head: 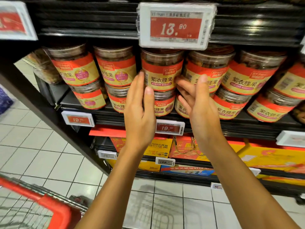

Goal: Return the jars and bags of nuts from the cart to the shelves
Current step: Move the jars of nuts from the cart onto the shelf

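Two bare arms reach up past the red cart [54, 210] toward the shelf [247, 124]. The left hand [140, 113] and the right hand [200, 104] are both spread wide, fingers straight, one on each side of a jar of nuts [162, 71] — not squeezing, just touching its sides. The jar sits on top of another jar, in a row of stacked jars, so the hands probably steady it to stop a wobble.

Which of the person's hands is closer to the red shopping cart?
Left. The left hand is up at the jar shelf, above and right of the cart; the right hand is farther right.
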Motion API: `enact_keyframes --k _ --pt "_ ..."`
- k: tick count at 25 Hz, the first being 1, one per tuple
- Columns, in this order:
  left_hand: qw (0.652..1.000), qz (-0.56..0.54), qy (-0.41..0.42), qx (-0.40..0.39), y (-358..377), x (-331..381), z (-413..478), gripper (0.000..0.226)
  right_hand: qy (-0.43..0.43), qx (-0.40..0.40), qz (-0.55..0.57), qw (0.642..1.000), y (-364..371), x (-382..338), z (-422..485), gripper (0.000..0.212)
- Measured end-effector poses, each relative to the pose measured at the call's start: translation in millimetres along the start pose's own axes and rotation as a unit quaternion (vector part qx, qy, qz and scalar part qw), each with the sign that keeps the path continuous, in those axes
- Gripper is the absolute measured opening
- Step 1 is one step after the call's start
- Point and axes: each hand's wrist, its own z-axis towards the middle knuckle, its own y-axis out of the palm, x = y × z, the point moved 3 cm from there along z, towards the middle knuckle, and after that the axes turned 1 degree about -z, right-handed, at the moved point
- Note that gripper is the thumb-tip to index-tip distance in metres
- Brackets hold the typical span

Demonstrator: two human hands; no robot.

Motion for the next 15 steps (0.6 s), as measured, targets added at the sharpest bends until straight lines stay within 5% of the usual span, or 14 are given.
enact_keyframes --k 5,8,15 --pt "0.997 0.004 -0.043 -0.057 -9 11 1 0.053 0.027 0.016 0.002 0.999 3 -9 0 0.052" --pt "0.996 0.013 -0.084 0.011 -41 40 -19 0.034 0.058 0.021 -0.019 0.998 1 -28 -20 0.049" --pt "0.927 -0.164 -0.327 0.088 -159 138 -116 0.021 0.104 -0.211 -0.021 0.972 58 -91 -123 0.047"
